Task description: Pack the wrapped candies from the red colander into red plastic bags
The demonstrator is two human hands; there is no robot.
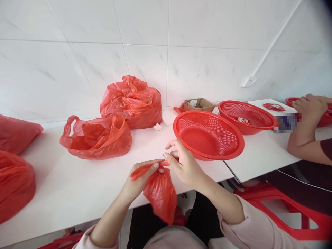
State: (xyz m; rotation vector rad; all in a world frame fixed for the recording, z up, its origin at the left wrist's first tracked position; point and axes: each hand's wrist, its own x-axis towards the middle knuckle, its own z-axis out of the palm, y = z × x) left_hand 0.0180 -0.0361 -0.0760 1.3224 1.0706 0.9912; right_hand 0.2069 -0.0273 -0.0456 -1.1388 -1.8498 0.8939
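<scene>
A small red plastic bag (163,195) hangs below my hands at the table's front edge, its neck gathered at the top. My left hand (141,178) is closed around the gathered neck, with a twisted red end lying across it. My right hand (184,164) pinches the other end of the bag's neck between thumb and fingers, the index finger bent above. What the bag holds is hidden. Just beyond my right hand stands a red plastic basket (199,136) with perforated sides. An opened red bag (97,138) with handles sits beyond my left hand.
A large full red bag (132,103) leans near the tiled wall. More red bags (15,186) stand at the left. Behind the near basket are a cardboard box (199,104) and a second basket (247,116) with small packets. Another person's arm (306,128) rests at the right, near a red stool (293,207).
</scene>
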